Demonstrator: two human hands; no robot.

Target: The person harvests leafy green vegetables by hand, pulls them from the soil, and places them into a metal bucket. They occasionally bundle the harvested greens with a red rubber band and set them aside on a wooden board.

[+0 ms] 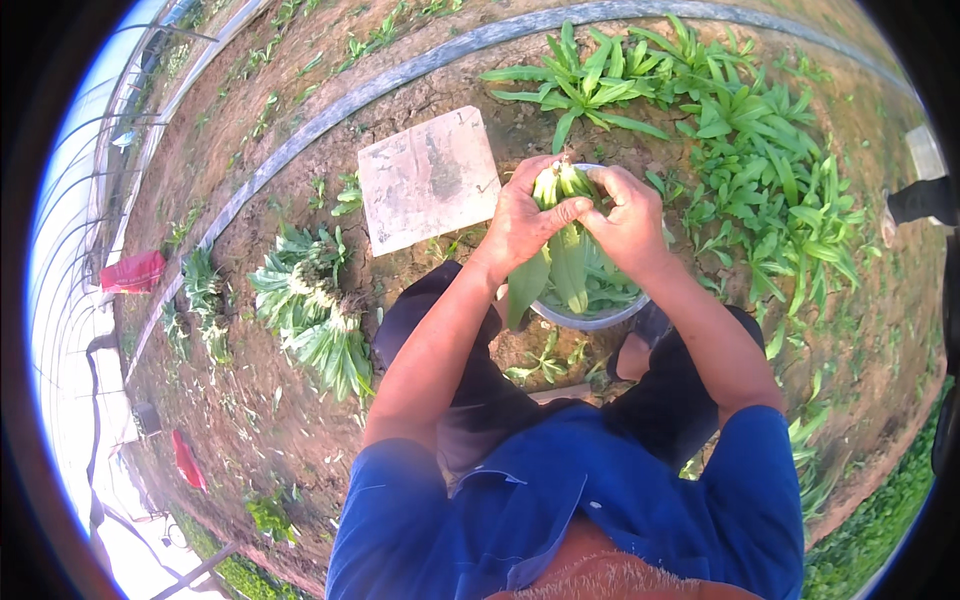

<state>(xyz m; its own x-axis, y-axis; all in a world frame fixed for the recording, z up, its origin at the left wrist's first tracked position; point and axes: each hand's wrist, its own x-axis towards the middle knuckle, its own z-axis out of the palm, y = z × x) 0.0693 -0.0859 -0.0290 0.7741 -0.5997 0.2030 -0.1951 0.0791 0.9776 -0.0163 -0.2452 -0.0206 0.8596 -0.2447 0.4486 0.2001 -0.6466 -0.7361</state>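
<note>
Both hands hold one bunch of leafy greens (568, 255), its pale cut stems pointing up and its leaves hanging down. My left hand (529, 214) wraps the bunch from the left, just below the stem ends. From the right, my right hand (626, 217) grips it, and the two thumbs meet at the front. Beneath the bunch stands a round pail (596, 324) between my feet, with more green leaves inside. The hands hide part of its rim.
A flat square board (427, 180) lies on the soil at left. Piled bunches of greens (315, 307) lie nearer left. Leafy plants (757, 157) grow at right. A grey hose (337, 105) curves across the ground. Red bags (133, 272) lie far left. Part of another person (919, 201) shows far right.
</note>
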